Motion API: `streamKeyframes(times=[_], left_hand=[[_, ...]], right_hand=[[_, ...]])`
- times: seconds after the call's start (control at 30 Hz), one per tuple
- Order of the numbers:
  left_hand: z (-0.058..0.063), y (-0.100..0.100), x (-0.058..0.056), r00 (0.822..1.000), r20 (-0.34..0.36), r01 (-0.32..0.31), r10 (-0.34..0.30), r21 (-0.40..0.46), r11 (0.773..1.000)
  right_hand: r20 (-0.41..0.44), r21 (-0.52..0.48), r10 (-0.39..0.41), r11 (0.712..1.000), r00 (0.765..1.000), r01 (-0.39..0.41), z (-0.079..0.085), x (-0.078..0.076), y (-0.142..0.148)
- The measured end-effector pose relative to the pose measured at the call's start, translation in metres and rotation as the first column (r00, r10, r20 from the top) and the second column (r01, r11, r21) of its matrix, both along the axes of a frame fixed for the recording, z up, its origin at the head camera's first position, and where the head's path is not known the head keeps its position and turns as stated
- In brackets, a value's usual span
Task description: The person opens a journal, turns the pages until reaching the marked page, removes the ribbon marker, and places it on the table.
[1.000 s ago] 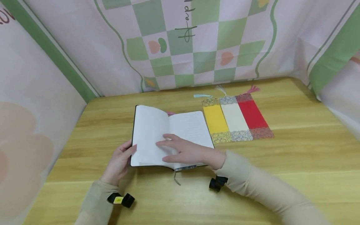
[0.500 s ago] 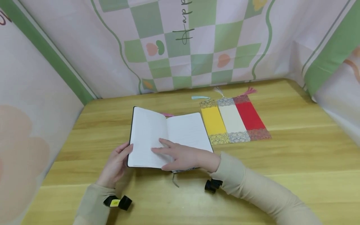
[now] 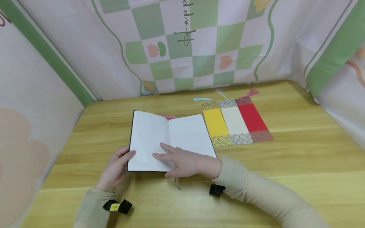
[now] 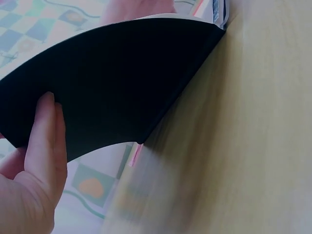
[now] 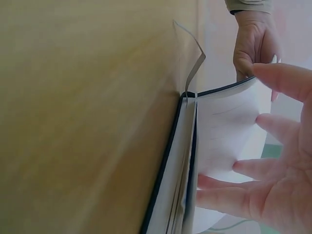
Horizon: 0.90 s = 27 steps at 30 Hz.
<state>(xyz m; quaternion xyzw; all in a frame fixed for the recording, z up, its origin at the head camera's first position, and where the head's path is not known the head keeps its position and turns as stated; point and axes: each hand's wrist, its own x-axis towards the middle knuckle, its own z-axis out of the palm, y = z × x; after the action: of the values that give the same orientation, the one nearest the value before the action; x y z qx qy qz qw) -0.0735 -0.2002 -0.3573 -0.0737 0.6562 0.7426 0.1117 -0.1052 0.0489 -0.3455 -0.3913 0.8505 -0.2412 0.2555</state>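
An open notebook [image 3: 189,133] with black covers and pale pages lies on the table, its left half raised. My left hand [image 3: 112,171] grips the left edge, thumb on the page and fingers against the black cover [image 4: 122,83], as the left wrist view shows. Across the lower middle reaches my right hand [image 3: 185,161], fingers spread and fairly straight, touching the left page [image 5: 229,131]. A thin grey ribbon [image 5: 197,68] hangs from the spine's near end. Part of a pink tassel [image 3: 169,117] shows beyond the notebook; what it joins is hidden.
Right of the notebook, yellow [image 3: 216,122], cream [image 3: 234,120] and red [image 3: 252,117] bookmarks with lace-patterned ends lie side by side. Their tassels point toward the back. A printed curtain [image 3: 182,69] borders the wooden table [image 3: 299,142] behind and at the sides.
The notebook's raised left half has come down a little. My right hand has slid slightly toward the near edge, covering the patterned strip that showed there. My left hand keeps its hold.
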Motion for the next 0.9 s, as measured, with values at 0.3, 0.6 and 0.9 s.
streamKeyframes(times=[0.3, 0.6, 0.9], left_hand=[[-0.004, -0.001, 0.002, 1.000, 0.002, 0.014, -0.014, -0.016, 1.000], [-0.003, -0.001, -0.001, 0.999, 0.020, 0.028, -0.027, -0.028, 0.999], [-0.003, -0.001, 0.000, 1.000, 0.016, 0.027, -0.027, -0.010, 1.000]], right_hand=[[-0.004, 0.032, -0.008, 0.999, 1.000, 0.008, 0.007, -0.019, 0.010], [-0.186, 0.203, -0.129, 0.965, 0.974, 0.166, 0.014, -0.081, 0.043], [-0.171, 0.276, -0.294, 0.902, 0.940, 0.332, 0.000, -0.122, 0.063]])
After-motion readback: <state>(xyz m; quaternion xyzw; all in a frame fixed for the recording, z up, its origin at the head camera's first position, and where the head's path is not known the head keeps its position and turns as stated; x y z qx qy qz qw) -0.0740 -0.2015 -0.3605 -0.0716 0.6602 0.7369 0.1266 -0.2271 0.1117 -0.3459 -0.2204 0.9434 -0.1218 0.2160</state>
